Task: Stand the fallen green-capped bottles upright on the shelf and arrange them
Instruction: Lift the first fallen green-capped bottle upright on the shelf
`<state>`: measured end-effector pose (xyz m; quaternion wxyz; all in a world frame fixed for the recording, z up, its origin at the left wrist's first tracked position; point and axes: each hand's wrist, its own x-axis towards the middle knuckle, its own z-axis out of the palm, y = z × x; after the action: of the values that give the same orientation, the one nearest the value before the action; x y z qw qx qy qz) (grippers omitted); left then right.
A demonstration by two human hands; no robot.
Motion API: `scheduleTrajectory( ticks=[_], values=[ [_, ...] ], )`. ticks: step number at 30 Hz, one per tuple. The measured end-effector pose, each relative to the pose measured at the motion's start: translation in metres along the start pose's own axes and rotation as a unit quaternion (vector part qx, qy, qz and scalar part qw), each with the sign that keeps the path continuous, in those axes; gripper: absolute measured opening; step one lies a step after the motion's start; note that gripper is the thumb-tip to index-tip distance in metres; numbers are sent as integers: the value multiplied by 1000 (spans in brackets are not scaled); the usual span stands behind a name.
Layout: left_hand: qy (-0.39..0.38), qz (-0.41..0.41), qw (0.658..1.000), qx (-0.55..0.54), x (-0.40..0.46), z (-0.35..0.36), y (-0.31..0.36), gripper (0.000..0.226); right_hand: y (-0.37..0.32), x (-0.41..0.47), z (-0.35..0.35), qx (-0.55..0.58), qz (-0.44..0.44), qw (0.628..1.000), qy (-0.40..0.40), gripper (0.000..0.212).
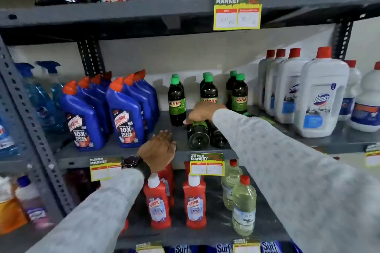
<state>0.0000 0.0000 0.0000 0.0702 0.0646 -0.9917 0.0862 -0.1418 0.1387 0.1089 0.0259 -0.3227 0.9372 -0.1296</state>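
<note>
Several dark green-capped bottles stand upright at the back of the grey middle shelf [164,151], one at the left [176,100], one in the middle [208,90] and one at the right [239,96]. Two dark bottles lie on their sides with their bases toward me, the left one [198,135] and another [218,138] beside it. My right hand [202,112] grips the upper part of the left fallen bottle. My left hand [159,149] hovers over the shelf's front edge, fingers spread, holding nothing.
Blue Harpic bottles [125,117] stand left of the green-capped group, white Domex jugs [320,96] to the right. Blue spray bottles [41,98] are at far left. Red Harpic bottles [158,201] and clear bottles [244,205] fill the shelf below. Price tags [206,164] hang on the edges.
</note>
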Motion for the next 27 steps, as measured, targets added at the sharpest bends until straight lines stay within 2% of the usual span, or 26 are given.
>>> scheduleTrajectory(
  ticks=[1,4,7,11,14,19,24,27],
  values=[
    [0,8,1000,13,1,2,-1,86,-2,3,0,9,11,1000,-28,75],
    [45,-51,996,-62,-1,-1,2,92,-5,5,2,79,48,994,-54,67],
    [51,-67,992,-98,2,0,5,71,-5,7,2,148,61,986,-42,61],
    [42,-79,992,-92,3,1,5,60,-1,-1,-22,275,24,960,49,41],
    [48,-79,991,-100,2,3,6,60,1,-15,-36,345,-25,929,135,47],
    [67,-81,989,-108,3,4,6,60,0,-28,-14,272,-96,918,273,60],
    [56,-70,992,-86,2,4,3,77,3,-26,10,218,-116,931,269,64],
    [52,-75,991,-102,2,3,4,69,4,-27,17,203,-111,939,253,65]
  ],
)
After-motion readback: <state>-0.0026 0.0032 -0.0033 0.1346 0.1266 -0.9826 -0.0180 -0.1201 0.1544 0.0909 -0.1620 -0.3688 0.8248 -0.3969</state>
